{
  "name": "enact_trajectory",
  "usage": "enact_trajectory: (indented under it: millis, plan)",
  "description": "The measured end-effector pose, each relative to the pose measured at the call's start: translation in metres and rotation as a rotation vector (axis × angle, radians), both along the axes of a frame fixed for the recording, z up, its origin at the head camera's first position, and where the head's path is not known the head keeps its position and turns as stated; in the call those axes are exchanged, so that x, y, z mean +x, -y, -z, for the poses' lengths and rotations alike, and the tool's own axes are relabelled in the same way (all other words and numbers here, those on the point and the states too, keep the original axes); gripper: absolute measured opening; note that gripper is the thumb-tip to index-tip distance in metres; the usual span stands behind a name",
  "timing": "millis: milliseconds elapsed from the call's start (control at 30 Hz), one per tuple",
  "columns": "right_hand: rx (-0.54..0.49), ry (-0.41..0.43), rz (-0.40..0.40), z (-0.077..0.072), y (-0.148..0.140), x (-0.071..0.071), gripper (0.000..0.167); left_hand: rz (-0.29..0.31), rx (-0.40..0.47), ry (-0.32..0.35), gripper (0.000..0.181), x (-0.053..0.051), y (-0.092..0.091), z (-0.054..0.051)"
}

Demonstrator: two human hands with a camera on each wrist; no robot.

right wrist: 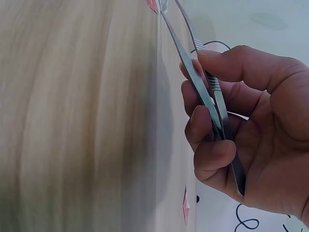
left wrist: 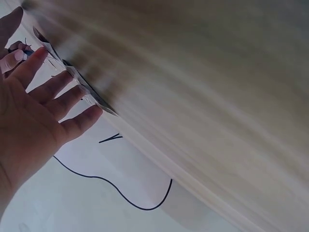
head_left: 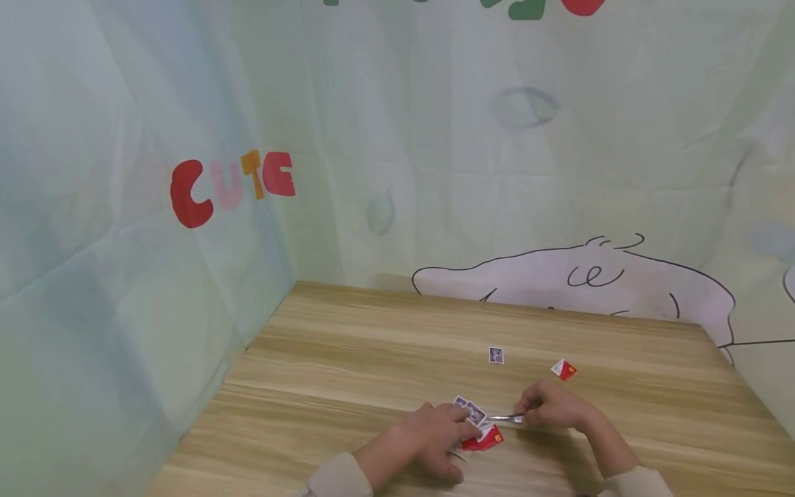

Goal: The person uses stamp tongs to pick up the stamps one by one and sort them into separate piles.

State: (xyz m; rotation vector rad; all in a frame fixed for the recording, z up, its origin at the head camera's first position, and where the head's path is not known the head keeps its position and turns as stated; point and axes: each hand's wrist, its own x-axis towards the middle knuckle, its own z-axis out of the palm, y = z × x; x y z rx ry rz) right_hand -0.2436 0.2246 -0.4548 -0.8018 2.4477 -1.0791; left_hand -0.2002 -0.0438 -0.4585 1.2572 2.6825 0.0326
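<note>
My left hand (head_left: pixel 435 435) rests its outstretched fingers on a small cluster of stamp-like paper pieces. Dark-pictured pieces with white borders (head_left: pixel 475 413) lie by the fingertips, and a red-and-white piece (head_left: pixel 491 439) lies just nearer; the fingers cover part of the cluster. From the right, metal tweezers (head_left: pixel 506 418) reach in to the cluster, gripped in my right hand (head_left: pixel 553 406). In the right wrist view, thumb and curled fingers hold the tweezers (right wrist: pixel 205 96), whose arms stand apart. Whether the tips pinch a piece is too small to tell.
Farther back on the wood-grain table (head_left: pixel 360 338) lie a dark-pictured piece (head_left: pixel 495 355) and a red-and-white piece (head_left: pixel 564 369), apart from each other. Printed cloth walls (head_left: pixel 373 138) stand along the table's back and left edges.
</note>
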Motion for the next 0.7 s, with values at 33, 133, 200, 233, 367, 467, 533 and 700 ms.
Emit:
enact_trajectory:
  millis: [33,133,200,233,367,467,533,700]
  plan:
    - [0.0,-0.001,-0.001,-0.0004,-0.0008,0.0003,0.01,0.0,0.002,0.006,0.066,-0.0002,0.0,0.0005]
    - [0.001,-0.003,0.005,-0.0007,-0.0013,0.001,0.009,-0.004,0.003,0.021,0.067,-0.0002,0.0003,0.0009]
    - [-0.005,0.005,0.008,-0.0002,-0.0003,0.0009,0.008,-0.006,0.004,0.028,0.067,-0.0001,0.0006,0.0008]
    - [-0.007,0.007,0.008,0.0003,0.0004,0.0008,0.008,-0.005,0.004,0.027,0.067,-0.0001,0.0007,0.001]
    - [-0.011,0.015,0.007,0.0022,0.0035,0.0005,0.009,-0.002,0.007,0.02,0.068,0.0007,0.0002,0.0013]
    - [-0.015,0.014,0.004,0.003,0.005,0.0005,0.01,0.0,0.006,0.011,0.068,0.0013,-0.0004,0.0013]
    - [-0.017,0.017,0.003,0.0035,0.005,0.0005,0.01,-0.002,0.004,0.005,0.068,0.0016,-0.0008,0.0011]
    - [-0.009,0.019,0.027,0.0013,0.0023,0.0012,0.01,-0.012,-0.001,-0.003,0.069,0.0025,-0.0022,-0.0012]
